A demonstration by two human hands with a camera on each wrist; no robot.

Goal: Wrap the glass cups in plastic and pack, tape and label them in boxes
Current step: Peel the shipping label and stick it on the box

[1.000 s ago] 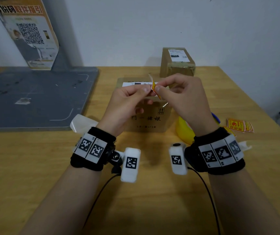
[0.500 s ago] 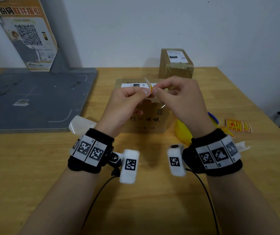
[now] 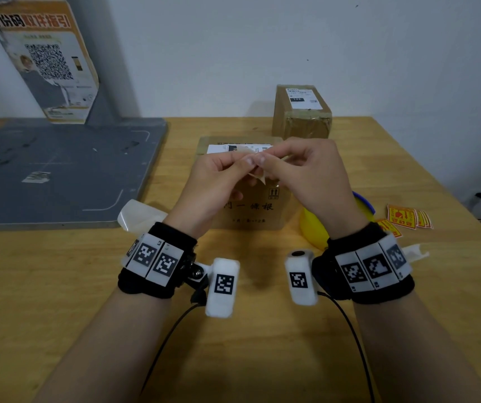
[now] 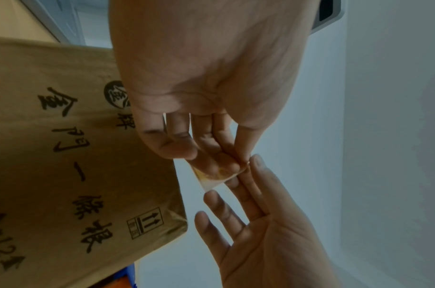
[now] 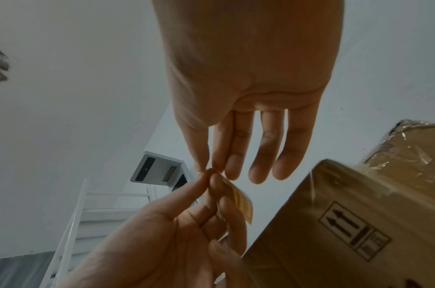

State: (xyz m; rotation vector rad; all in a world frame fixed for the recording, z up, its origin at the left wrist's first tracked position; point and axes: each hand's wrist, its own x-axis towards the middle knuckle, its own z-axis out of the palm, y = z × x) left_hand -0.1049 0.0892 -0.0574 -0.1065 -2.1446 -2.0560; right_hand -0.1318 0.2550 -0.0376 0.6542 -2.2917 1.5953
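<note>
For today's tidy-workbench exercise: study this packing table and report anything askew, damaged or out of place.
Little stands out. The loose backing paper lies curled at the grey mat's edge, like discarded waste. The far small cardboard box has wrinkled tape. Both hands, left hand and right hand, pinch a small orange-yellow sticker, which is bent.

sticker (image 3: 258, 173): orange face turned away, pale backing up | both hands: moved slightly left
</note>
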